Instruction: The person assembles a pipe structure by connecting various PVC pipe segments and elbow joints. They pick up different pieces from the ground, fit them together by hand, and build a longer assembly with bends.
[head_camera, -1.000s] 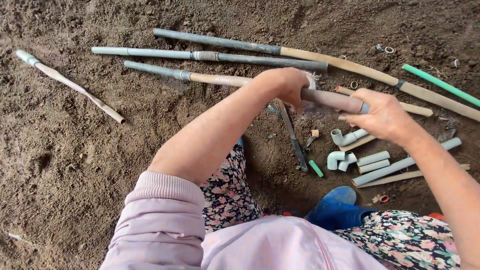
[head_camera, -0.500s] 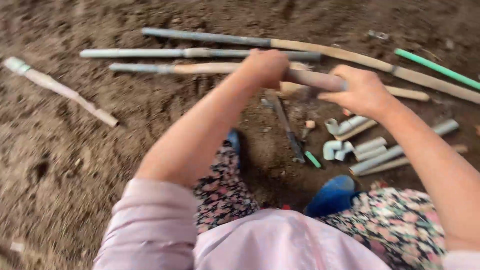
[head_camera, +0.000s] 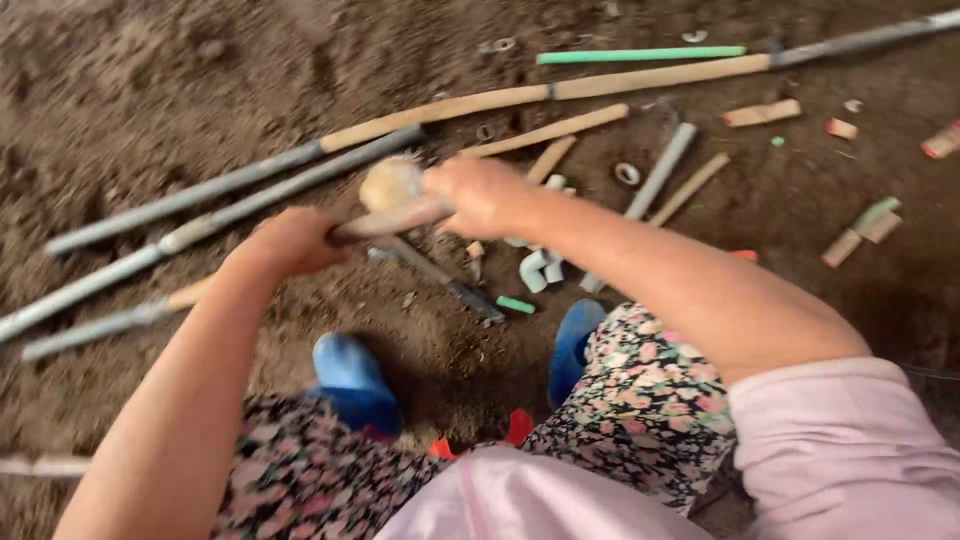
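Note:
My left hand (head_camera: 290, 240) and my right hand (head_camera: 480, 195) both grip one short brownish pipe piece (head_camera: 390, 220), held level between them above the dirt ground. A round pale fitting end (head_camera: 390, 182) shows just above the pipe near my right hand. Below my hands lie a dark metal tool (head_camera: 450, 280), white elbow fittings (head_camera: 540, 268) and a small green piece (head_camera: 516, 304). The view is blurred.
Long grey and tan pipes (head_camera: 230, 185) lie on the soil to the left and across the top. A green pipe (head_camera: 640, 55) and short cut pieces (head_camera: 860, 232) lie to the right. My blue shoes (head_camera: 350, 375) and floral trousers (head_camera: 640, 410) are below.
The view has swung, so the long pipes now slant across the left. Both hands keep hold of the short pipe and appear lower and further left in the picture.

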